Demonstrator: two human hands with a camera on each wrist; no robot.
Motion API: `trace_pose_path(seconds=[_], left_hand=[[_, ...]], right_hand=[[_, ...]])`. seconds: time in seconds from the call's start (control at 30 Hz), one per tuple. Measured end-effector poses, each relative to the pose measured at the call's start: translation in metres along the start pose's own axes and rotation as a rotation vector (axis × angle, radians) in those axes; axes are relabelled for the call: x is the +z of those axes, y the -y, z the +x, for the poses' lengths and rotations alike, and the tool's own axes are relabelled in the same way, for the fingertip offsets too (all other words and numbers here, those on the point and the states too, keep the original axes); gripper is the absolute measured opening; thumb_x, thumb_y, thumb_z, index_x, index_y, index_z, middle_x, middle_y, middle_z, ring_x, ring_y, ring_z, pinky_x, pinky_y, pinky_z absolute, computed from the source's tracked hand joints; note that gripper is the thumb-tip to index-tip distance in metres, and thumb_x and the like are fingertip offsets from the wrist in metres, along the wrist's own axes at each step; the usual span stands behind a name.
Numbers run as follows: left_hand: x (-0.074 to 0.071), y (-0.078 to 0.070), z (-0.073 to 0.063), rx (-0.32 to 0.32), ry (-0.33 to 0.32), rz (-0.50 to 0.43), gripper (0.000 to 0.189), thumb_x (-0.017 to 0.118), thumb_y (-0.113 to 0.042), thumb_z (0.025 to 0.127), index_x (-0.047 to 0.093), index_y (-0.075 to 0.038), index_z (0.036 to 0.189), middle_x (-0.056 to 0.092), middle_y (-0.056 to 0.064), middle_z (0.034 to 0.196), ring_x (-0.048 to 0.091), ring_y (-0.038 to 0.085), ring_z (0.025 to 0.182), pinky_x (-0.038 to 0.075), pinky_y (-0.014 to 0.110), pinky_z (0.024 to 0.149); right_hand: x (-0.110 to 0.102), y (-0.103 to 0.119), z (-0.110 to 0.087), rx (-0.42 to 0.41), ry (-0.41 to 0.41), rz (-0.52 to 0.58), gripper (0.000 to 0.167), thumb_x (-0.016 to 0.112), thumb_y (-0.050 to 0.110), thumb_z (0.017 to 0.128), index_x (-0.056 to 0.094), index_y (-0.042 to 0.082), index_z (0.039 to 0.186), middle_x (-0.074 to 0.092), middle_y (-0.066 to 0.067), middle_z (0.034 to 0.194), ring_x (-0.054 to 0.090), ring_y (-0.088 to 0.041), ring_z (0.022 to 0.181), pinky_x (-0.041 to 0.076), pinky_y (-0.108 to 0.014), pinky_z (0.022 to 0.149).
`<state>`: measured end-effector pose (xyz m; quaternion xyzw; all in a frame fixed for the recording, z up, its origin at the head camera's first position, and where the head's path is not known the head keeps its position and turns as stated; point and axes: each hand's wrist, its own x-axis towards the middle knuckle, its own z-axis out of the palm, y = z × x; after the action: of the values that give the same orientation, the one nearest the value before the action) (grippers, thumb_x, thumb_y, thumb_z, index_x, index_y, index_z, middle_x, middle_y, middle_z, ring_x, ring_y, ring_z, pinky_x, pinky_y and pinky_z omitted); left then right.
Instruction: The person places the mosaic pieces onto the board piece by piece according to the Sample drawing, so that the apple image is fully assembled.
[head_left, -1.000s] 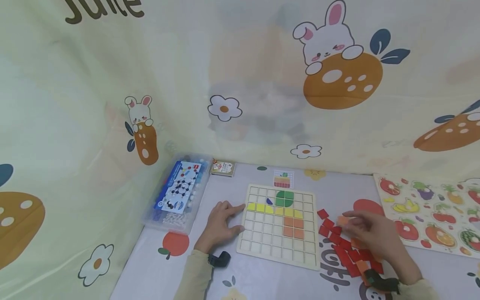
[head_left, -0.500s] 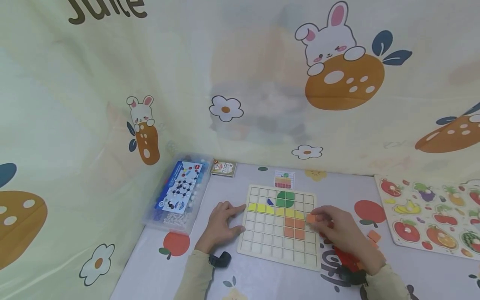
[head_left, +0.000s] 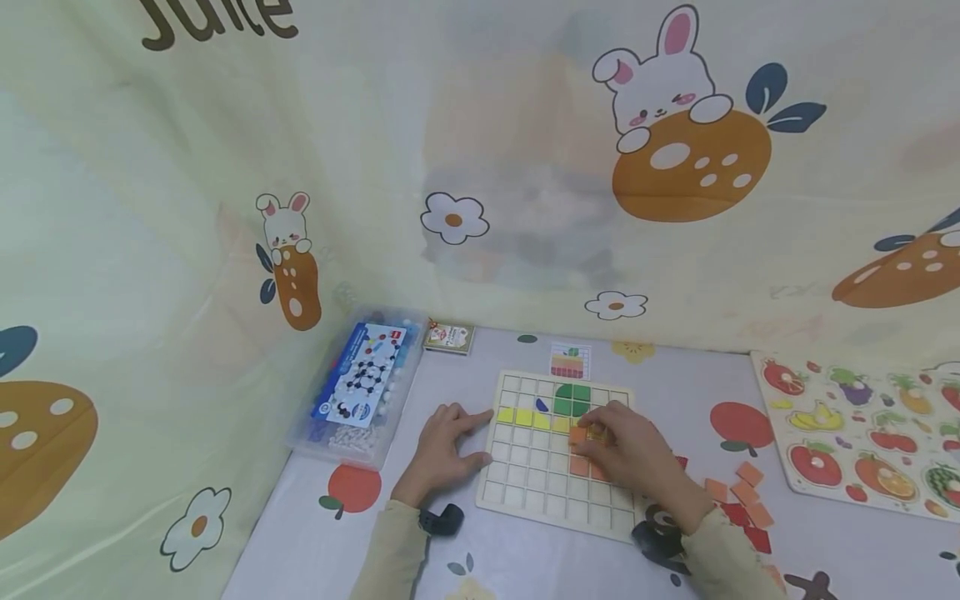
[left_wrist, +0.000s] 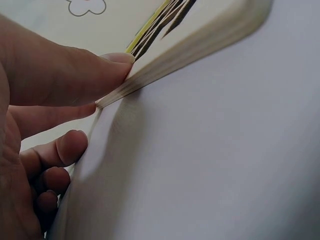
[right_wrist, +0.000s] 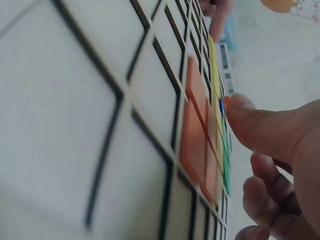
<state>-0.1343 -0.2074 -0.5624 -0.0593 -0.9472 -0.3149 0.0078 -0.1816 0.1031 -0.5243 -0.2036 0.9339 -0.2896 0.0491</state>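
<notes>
A wooden grid board [head_left: 525, 475] lies on the table, with square cells partly filled by coloured tiles. My left hand [head_left: 441, 454] touches its left edge with thumb and index finger spread apart; the left wrist view shows the thumb [left_wrist: 65, 72] against that edge. Between right thumb and index finger, my right hand [head_left: 641, 454] pinches an orange square tile [head_left: 577, 435], over the board beside the yellow row [head_left: 523, 417]. In the right wrist view, orange tiles [right_wrist: 194, 140] sit in cells below that hand. Green tiles [head_left: 572, 400] form a leaf shape near the top, beside a small blue piece [head_left: 542, 405].
Loose orange and red tiles [head_left: 750, 492] lie right of the board, partly behind my right arm. A small picture card [head_left: 570, 361] is beyond the board. A clear plastic box [head_left: 360, 383] and small box [head_left: 448, 337] stand left; a fruit puzzle board [head_left: 855, 433] lies right.
My right hand has moved left from the loose tile pile to over the board, carrying an orange tile. The left hand stays at the board's edge.
</notes>
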Motion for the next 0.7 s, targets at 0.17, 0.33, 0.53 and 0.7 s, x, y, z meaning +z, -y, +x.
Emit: trace_pose_path(seconds=[0.17,0.33,0.53,0.7], left_hand=[[0.0,0.0,0.0,-0.005,0.005,0.0,0.065,0.083,-0.032,0.082,0.067,-0.027,0.145,0.049,-0.007,0.095,0.039,0.011,0.093,0.033,0.031,0.081],[0.0,-0.001,0.0,-0.013,0.007,-0.008,0.065,0.083,-0.03,0.082,0.067,-0.027,0.145,0.049,-0.007,0.095,0.039,0.011,0.094,0.033,0.031,0.081],[0.0,-0.001,0.0,-0.019,0.0,-0.008,0.065,0.084,-0.03,0.082,0.067,-0.028,0.145,0.048,-0.008,0.095,0.039,0.011,0.094,0.033,0.031,0.081],[0.001,-0.001,-0.001,-0.025,0.0,-0.018,0.065,0.084,-0.03,0.082,0.067,-0.028,0.145,0.048,-0.008,0.095,0.039,0.011,0.094,0.033,0.032,0.082]], right_hand=[[0.011,0.005,0.002,-0.008,-0.011,0.025,0.036,0.089,0.033,0.085,0.08,0.019,0.116,0.064,0.005,0.096,0.054,-0.013,0.083,0.046,-0.025,0.066],[0.019,0.007,0.004,0.027,0.002,0.012,0.038,0.089,0.033,0.084,0.08,0.019,0.118,0.061,0.004,0.094,0.053,-0.014,0.082,0.046,-0.025,0.064],[0.022,0.012,0.005,0.046,-0.008,-0.002,0.039,0.09,0.033,0.083,0.081,0.018,0.117,0.059,0.002,0.092,0.052,-0.015,0.081,0.046,-0.026,0.063],[0.023,0.015,0.004,0.05,-0.023,-0.013,0.039,0.09,0.032,0.083,0.08,0.017,0.118,0.062,0.002,0.095,0.053,-0.015,0.081,0.047,-0.028,0.067]])
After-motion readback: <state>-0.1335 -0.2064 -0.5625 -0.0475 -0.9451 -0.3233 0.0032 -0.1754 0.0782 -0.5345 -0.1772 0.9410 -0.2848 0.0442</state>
